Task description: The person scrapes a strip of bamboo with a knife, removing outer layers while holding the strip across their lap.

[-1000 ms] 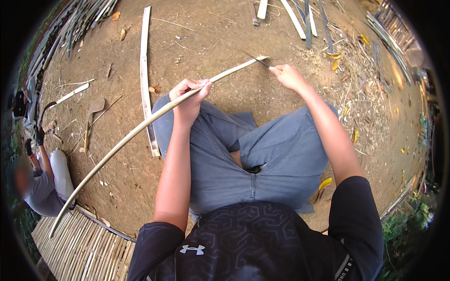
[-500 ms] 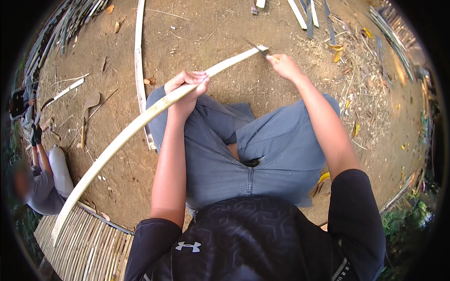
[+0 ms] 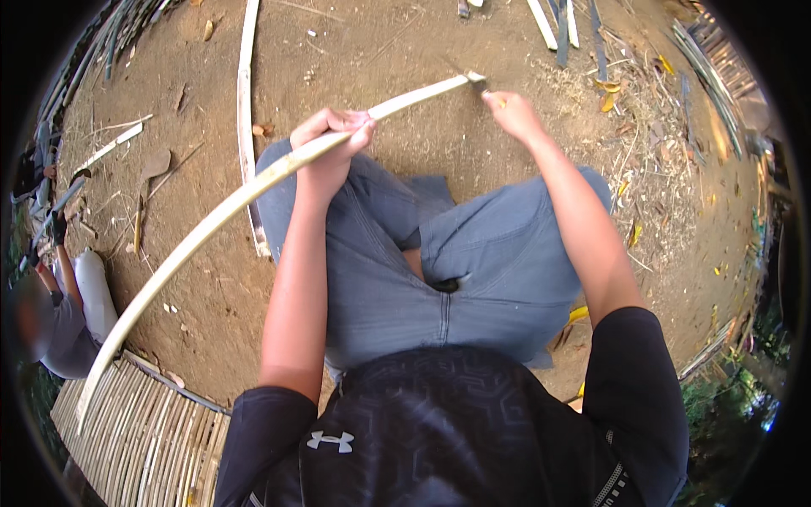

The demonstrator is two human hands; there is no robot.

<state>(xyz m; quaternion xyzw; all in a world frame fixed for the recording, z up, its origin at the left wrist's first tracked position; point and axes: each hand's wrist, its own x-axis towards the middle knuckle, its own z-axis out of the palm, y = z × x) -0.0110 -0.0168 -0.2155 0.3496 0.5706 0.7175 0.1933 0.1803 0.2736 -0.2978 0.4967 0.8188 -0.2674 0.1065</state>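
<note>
Your left hand [image 3: 324, 173] grips the long strip [image 3: 236, 200], which crosses above the left knee of your trousers [image 3: 507, 245]; your right hand [image 3: 514, 116] clasps a knife [image 3: 479, 86] at its tip, ahead of the trousers. The strip looks pale already (tip seems cut); what is left, I cannot tell.

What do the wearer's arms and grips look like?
Left grip and right grip: human hands, no gloves. Forearms are bare. Short black sleeves belong to a black shirt with tonal geometric patterning and a pale chest emblem. No cables visible.
</note>
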